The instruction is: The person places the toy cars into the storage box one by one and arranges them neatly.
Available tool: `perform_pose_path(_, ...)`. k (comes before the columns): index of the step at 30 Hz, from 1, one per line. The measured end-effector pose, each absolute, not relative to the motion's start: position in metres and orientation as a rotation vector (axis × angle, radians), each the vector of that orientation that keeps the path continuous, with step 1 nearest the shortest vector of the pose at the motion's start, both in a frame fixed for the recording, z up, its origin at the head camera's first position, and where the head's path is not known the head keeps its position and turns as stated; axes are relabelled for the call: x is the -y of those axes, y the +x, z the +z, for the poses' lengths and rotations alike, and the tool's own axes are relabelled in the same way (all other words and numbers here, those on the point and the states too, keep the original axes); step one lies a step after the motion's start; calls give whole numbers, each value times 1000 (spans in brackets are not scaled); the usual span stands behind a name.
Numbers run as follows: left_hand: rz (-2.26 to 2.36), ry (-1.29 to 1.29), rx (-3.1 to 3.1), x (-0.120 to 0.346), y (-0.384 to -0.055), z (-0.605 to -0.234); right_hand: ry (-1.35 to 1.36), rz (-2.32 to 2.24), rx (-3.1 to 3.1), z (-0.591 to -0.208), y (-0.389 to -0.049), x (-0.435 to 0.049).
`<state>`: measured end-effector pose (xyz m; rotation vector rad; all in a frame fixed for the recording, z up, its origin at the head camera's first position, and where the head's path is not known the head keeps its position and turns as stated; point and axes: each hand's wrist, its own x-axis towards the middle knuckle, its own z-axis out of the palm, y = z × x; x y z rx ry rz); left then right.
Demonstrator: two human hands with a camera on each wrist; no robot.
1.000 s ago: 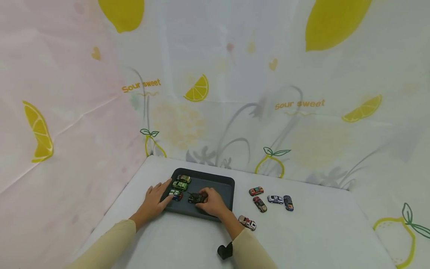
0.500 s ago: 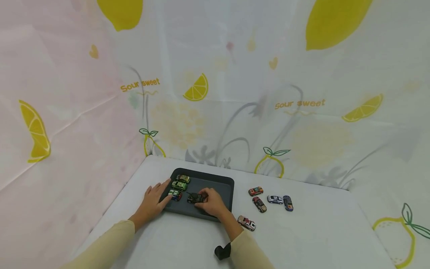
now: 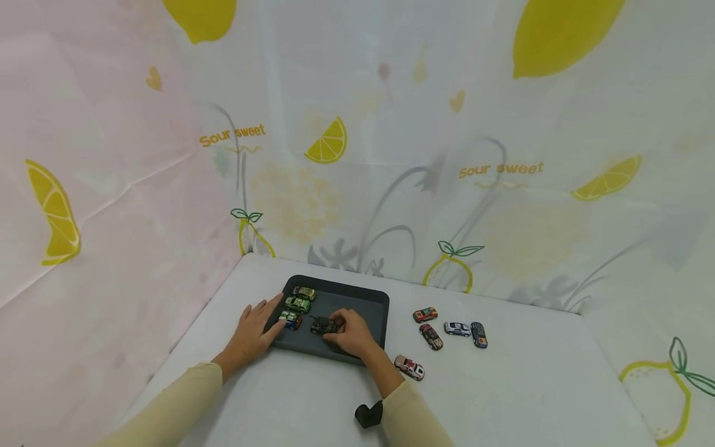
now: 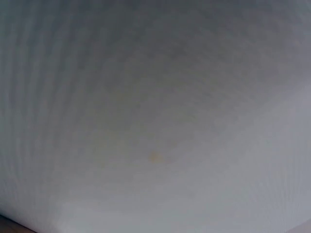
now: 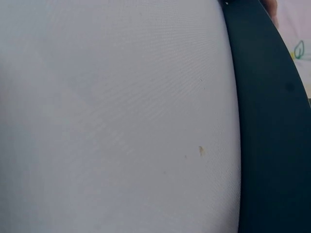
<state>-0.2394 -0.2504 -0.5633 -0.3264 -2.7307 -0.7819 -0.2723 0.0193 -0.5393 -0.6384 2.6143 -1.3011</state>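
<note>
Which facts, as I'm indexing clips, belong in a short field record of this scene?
left hand: resting at the left rim of the dark tray
right hand: holding a dark toy military vehicle
vehicle touching tray: cannot tell
toy cars in tray, left side: yellowish car, green car, multicolored car
toy cars right of tray, on white table: orange car, dark red car, white car, dark blue car, red-white car

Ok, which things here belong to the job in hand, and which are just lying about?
Likely the job:
dark toy vehicle, pinched by the right hand
gray tray, touched by the left hand
three toy cars in the tray

Lying about, possibly for later:
five toy cars on the table beside the tray
</note>
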Motion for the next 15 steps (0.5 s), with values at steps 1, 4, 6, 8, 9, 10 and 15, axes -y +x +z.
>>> perform_pose_path(1, -783, -328, 2729, 250, -240, -563, -638, -1301, -2616, -539, -273, -20)
perform_pose_path(4, -777, -331, 2731, 249, -240, -564, -635, -1279, -2623, -539, -273, -21)
perform_pose_path(6, -769, -330, 2734, 249, -240, -565, -633, -1262, -2627, -539, -273, -21)
perform_pose_path(8, -765, -328, 2734, 249, -240, -565, -635, -1262, -2626, -539, -274, -21)
perform_pose_path(9, -770, -326, 2734, 249, -240, -565, -636, -1265, -2624, -539, -274, -20)
perform_pose_path(10, -770, -323, 2734, 249, -240, -565, -636, -1271, -2622, -538, -274, -20)
perform_pose_path(15, -770, -318, 2735, 250, -241, -565, -634, -1279, -2616, -537, -274, -19)
